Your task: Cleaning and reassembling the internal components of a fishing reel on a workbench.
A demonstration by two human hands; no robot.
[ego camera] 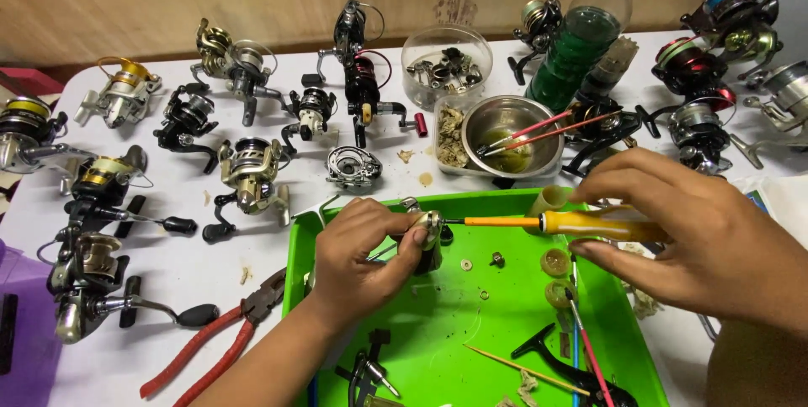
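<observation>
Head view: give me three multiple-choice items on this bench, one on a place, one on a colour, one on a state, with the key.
1. Where do the red-handled pliers lie?
A. on the white table, left of the green tray
B. inside the steel bowl
C. on top of the bottle

2. What colour is the handle of the screwdriver?
A. blue
B. yellow
C. black

3. What is the left hand doing?
A. resting flat on the table
B. gripping a small reel part over the tray
C. holding the pliers

Key: 1 A, the pliers rest on the table just past the tray's left edge. 2 B, the handle in the right hand is yellow, with an orange shaft. 3 B, the fingers close around the part, where the screwdriver tip meets it.
</observation>
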